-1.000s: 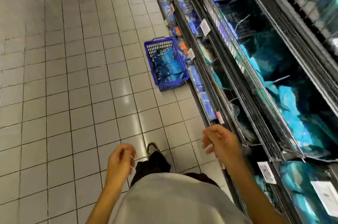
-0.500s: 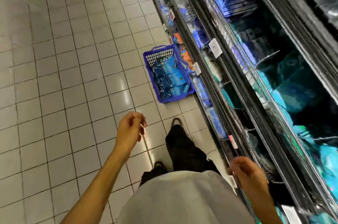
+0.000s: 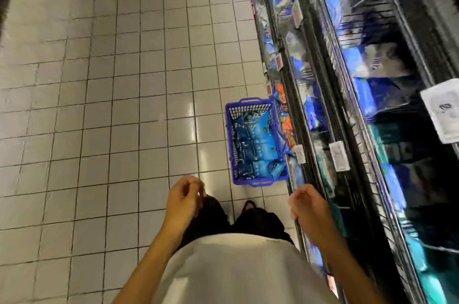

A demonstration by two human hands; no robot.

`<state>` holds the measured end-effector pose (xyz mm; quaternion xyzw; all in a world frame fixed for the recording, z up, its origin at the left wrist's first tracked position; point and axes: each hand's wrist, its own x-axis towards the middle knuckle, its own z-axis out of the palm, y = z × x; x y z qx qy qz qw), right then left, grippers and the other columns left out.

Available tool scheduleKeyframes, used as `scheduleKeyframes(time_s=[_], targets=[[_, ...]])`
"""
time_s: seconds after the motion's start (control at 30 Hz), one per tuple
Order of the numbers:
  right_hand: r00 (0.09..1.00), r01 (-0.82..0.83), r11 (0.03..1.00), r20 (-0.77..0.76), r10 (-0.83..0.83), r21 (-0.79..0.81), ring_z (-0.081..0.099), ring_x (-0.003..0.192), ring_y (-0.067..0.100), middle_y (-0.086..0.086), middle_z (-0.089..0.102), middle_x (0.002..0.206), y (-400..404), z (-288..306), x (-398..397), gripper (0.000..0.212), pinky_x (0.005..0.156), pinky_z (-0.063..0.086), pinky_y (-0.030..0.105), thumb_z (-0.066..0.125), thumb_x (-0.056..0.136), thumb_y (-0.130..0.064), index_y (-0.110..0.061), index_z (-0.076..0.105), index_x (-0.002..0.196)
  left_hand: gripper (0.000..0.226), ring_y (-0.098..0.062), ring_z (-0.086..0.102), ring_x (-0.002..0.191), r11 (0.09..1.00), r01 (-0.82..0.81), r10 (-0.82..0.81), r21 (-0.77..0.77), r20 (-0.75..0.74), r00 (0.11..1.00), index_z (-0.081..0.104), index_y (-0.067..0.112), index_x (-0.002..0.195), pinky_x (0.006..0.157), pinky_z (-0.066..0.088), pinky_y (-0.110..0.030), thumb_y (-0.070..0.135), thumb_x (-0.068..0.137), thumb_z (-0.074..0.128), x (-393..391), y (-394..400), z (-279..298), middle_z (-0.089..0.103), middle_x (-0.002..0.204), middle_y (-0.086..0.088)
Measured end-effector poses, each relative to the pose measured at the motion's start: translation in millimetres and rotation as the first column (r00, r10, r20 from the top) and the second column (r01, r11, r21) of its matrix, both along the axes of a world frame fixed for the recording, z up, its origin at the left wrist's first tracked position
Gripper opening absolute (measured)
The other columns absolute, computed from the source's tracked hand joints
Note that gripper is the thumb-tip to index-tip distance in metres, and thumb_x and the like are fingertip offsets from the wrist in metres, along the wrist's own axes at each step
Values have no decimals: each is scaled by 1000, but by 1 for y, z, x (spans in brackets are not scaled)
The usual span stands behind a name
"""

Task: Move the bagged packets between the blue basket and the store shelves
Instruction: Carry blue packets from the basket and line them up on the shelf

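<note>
The blue basket (image 3: pixel 250 182) stands on the tiled floor against the foot of the store shelves (image 3: pixel 323 109). Several blue bagged packets (image 3: pixel 255 147) lie inside it. More blue and teal packets (image 3: pixel 370 95) fill the shelves on the right. My left hand (image 3: pixel 185 198) hangs just short of the basket's near end, fingers loosely curled and holding nothing. My right hand (image 3: pixel 306 204) hangs beside the lowest shelf edge, also loosely curled and holding nothing.
Pale floor tiles (image 3: pixel 111 105) stretch to the left and ahead. Price tags (image 3: pixel 339 155) stick out from the shelf rails. Orange packets (image 3: pixel 285 124) sit low between basket and shelf. My dark shoes (image 3: pixel 248 206) are right behind the basket.
I have walked forward along the aisle, so the basket is now close in front of my feet. Both hands swung with the steps and stayed without anything in them.
</note>
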<state>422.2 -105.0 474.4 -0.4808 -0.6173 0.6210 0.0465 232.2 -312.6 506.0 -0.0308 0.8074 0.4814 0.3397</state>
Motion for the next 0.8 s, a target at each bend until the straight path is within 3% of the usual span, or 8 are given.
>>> scheduleKeyframes(time_s=[0.07,0.17,0.3,0.43,0.57,0.6,0.7,0.8], targets=[[1000,26,1000,3,-26,-5,45,48,12,0,53,64,7,-3,-36,12,50,37,29,58,85,-13,-17,47,82,26,-6,54,52,1000,15,-14,-13,28,1000,64,9,91,46,41,-22,24,106,48,-28,15,-7,64,68,1],[997,64,998,35,-65,9,47,49,9,3,55,68,13,-14,-83,13,45,37,20,56,84,-10,-13,44,85,23,-4,53,51,997,75,-75,-5,76,994,63,9,92,47,41,-23,20,105,48,-72,38,-26,65,67,3],[985,76,994,149,-86,73,53,62,26,16,55,70,17,-45,-121,29,62,45,46,59,82,10,-18,51,79,26,-4,51,46,976,216,-210,-38,117,971,63,7,88,41,38,-18,17,105,47,-124,68,-66,65,59,6],[965,70,997,251,-75,30,51,59,18,0,52,63,21,-95,-143,25,60,41,34,61,80,-3,-24,50,74,32,-6,49,45,939,337,-316,-75,204,926,62,7,82,43,38,-18,19,107,46,-158,100,-115,61,55,6],[890,168,986,430,-153,3,53,57,6,-1,57,65,26,-171,-151,35,57,40,18,60,79,15,-19,52,73,26,-6,59,55,880,456,-415,-133,253,874,64,9,86,56,44,-19,15,104,46,-176,138,-178,65,65,6],[875,188,982,459,-154,-29,53,59,5,1,59,70,28,-194,-152,34,58,41,20,59,80,15,-18,53,74,26,-1,59,52,874,467,-422,-131,269,865,64,6,89,55,44,-15,16,105,46,-178,148,-199,66,66,6],[839,228,961,532,-112,-157,55,72,24,4,59,77,38,-278,-158,28,68,45,39,56,85,10,-17,55,79,27,2,58,49,833,521,-467,-186,268,843,63,3,90,50,44,-14,18,105,46,-184,180,-276,66,71,0],[814,223,955,576,-73,-194,58,73,28,4,58,72,54,-370,-166,21,69,48,42,69,85,-1,-15,55,80,27,-20,68,78,741,615,-568,-269,236,788,65,6,92,71,55,-30,24,101,47,-188,213,-371,71,88,-9]])
